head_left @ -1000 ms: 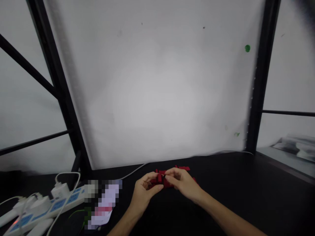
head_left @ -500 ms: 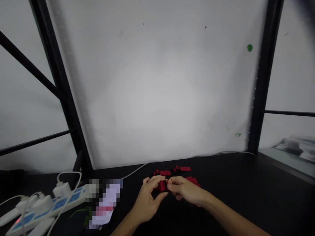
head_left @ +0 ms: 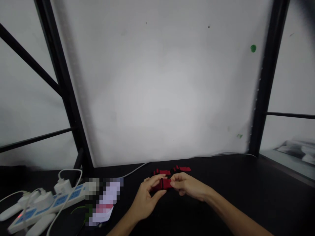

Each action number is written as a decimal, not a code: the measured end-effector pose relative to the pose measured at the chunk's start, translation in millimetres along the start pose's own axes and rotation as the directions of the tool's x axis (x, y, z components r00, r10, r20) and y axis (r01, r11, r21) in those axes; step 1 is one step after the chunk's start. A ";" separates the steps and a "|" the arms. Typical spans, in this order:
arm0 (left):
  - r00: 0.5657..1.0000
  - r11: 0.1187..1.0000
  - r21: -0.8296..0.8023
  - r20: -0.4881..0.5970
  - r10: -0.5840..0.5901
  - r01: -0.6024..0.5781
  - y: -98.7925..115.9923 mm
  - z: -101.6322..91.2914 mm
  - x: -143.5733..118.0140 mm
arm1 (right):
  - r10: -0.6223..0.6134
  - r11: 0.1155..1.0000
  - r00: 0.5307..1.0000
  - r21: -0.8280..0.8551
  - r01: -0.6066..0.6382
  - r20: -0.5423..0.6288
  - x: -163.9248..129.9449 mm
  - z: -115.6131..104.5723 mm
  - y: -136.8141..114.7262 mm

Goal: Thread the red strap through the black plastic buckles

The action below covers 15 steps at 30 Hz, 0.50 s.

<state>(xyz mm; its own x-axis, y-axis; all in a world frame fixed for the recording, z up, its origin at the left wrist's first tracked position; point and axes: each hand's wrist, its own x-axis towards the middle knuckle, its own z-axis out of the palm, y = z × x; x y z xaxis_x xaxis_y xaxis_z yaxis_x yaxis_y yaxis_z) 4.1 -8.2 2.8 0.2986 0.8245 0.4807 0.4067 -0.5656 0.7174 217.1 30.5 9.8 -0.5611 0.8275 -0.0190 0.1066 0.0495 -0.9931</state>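
My left hand [head_left: 145,196] and my right hand [head_left: 188,186] meet low in the middle of the view over a black table [head_left: 246,196]. Between their fingertips they pinch a small red piece [head_left: 164,184], each hand gripping one end. Just behind the hands lie more small red pieces [head_left: 172,170] in a loose row on the table. What kind of pieces they are is too small to tell.
A white power strip [head_left: 36,206] with blue sockets, plugs and white cables lies at the left edge. A blurred-out object [head_left: 103,203] rests beside it. A white panel [head_left: 159,82] in a black frame [head_left: 265,78] stands behind the table, a grey cable running along its foot.
Both hands drew back a little from the row of red pieces, lifting one red piece between them. The view shifted slightly.
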 end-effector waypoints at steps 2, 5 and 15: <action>0.999 0.999 0.046 -0.047 0.024 -0.022 -3.1 -1.0 1.2 | -0.084 0.994 0.995 -0.074 0.079 -0.063 1.3 -1.4 -0.7; 0.994 0.986 0.160 -0.089 0.067 -0.052 -8.2 -3.2 7.0 | -0.200 0.975 0.975 -0.115 0.189 -0.098 9.9 -2.0 -2.5; 0.993 0.862 0.494 -0.098 -0.073 0.112 -54.3 -20.6 52.8 | -0.126 0.845 0.898 -0.520 -0.127 -0.423 84.3 -15.2 -6.6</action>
<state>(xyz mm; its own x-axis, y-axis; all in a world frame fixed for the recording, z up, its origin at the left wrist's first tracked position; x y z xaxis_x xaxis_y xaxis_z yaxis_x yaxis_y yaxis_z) -20.1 66.4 -0.4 0.1824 0.8614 0.4741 0.8105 -0.4047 0.4234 181.6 108.4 16.6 -0.1702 0.9729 0.1567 0.5882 0.2279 -0.7760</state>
